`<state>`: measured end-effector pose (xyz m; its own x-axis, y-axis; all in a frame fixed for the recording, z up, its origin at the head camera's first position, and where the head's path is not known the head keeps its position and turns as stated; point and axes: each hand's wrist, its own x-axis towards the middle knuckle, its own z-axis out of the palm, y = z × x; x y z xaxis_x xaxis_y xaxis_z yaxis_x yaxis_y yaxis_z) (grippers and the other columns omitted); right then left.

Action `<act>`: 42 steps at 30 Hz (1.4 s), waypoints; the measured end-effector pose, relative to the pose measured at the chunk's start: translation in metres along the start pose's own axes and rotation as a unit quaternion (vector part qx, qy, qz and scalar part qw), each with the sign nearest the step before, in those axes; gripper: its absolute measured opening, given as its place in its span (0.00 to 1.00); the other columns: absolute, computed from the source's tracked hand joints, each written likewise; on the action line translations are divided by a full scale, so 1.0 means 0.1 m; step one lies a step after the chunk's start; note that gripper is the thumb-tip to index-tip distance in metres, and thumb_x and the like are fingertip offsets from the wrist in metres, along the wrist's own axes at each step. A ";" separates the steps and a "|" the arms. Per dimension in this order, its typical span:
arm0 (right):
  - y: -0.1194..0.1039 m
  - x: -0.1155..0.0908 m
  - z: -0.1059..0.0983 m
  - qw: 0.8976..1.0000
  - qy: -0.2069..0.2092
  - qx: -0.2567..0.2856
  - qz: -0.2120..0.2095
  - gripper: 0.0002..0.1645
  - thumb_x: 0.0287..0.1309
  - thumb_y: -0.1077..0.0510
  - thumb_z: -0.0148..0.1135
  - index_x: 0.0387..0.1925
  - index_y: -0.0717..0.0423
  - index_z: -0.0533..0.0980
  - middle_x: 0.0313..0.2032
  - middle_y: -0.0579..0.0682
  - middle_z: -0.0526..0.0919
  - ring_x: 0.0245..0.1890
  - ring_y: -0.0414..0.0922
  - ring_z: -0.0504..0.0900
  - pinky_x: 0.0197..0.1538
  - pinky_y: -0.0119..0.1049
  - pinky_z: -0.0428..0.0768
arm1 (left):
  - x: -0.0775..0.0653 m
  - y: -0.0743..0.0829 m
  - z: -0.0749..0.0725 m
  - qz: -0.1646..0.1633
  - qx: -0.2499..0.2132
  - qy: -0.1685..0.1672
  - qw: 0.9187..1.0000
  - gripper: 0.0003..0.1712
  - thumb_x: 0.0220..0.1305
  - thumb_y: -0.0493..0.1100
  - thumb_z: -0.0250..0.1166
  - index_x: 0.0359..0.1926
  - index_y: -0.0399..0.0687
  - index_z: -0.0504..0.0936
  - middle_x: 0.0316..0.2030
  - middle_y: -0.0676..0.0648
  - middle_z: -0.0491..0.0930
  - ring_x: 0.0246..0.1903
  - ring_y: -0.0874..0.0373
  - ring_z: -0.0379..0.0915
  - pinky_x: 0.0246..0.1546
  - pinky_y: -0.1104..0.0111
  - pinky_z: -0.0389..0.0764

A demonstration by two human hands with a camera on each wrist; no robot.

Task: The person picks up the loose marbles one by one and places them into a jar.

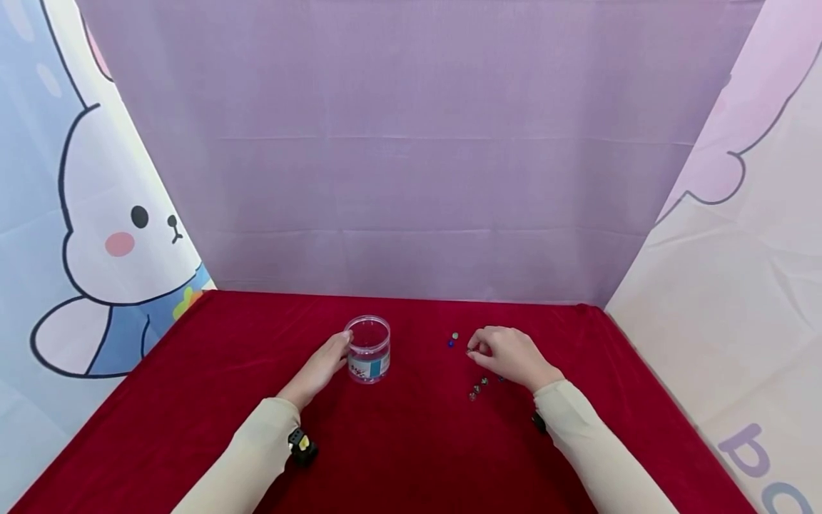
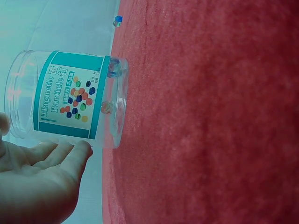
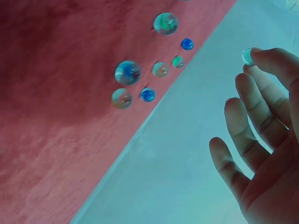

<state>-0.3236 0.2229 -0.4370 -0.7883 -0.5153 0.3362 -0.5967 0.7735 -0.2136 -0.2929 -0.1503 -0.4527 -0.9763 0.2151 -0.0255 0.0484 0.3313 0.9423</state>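
I see left hand (image 1: 319,368) gripping the upright clear jar (image 1: 369,365) on red cloth (image 1: 385,457), far fingertips apparently hidden | right hand (image 1: 510,353) clamping small marble (image 3: 247,56) between thumb and forefinger, near loose marbles (image 3: 127,73)

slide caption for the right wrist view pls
Right hand pinching a marble, with other marbles lying on the red cloth.

Clear cylindrical plastic jar (image 2: 69,98): smooth, glossy. Round, multicoloured, glass-like marbles (image 3: 127,73): smooth, glossy. Red velvety tablecloth (image 1: 411,450): matt, soft-napped.
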 end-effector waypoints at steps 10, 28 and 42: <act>-0.09 0.11 -0.04 1.000 0.011 -0.001 -0.021 0.06 0.59 0.53 0.72 0.37 0.46 0.84 0.26 0.33 0.74 0.26 0.32 0.72 0.29 0.28 0.75 | -0.01 0.03 -0.01 0.000 -0.003 -0.004 1.000 0.38 0.82 0.58 0.37 0.78 0.35 0.47 0.76 0.35 0.48 0.74 0.37 0.45 0.72 0.48 0.54; -0.35 0.33 -0.13 0.999 0.029 0.012 -0.044 0.06 0.60 0.53 0.71 0.39 0.44 0.83 0.31 0.35 0.79 0.30 0.36 0.78 0.32 0.30 0.77 | 0.00 0.07 -0.02 0.002 -0.010 -0.001 1.000 0.38 0.82 0.57 0.37 0.78 0.34 0.47 0.76 0.34 0.48 0.74 0.37 0.46 0.72 0.48 0.54; -0.66 0.59 -0.18 0.997 0.037 0.017 -0.064 0.07 0.62 0.50 0.70 0.42 0.42 0.83 0.32 0.36 0.80 0.29 0.34 0.78 0.33 0.28 0.77 | -0.01 0.10 -0.02 -0.006 -0.009 0.003 1.000 0.37 0.82 0.56 0.38 0.77 0.34 0.47 0.76 0.34 0.49 0.74 0.36 0.46 0.72 0.48 0.54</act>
<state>-0.3278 0.1482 -0.3870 -0.6927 -0.5795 0.4293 -0.6974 0.6898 -0.1942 -0.2916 -0.1490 -0.4429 -0.9779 0.2063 -0.0353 0.0329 0.3182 0.9475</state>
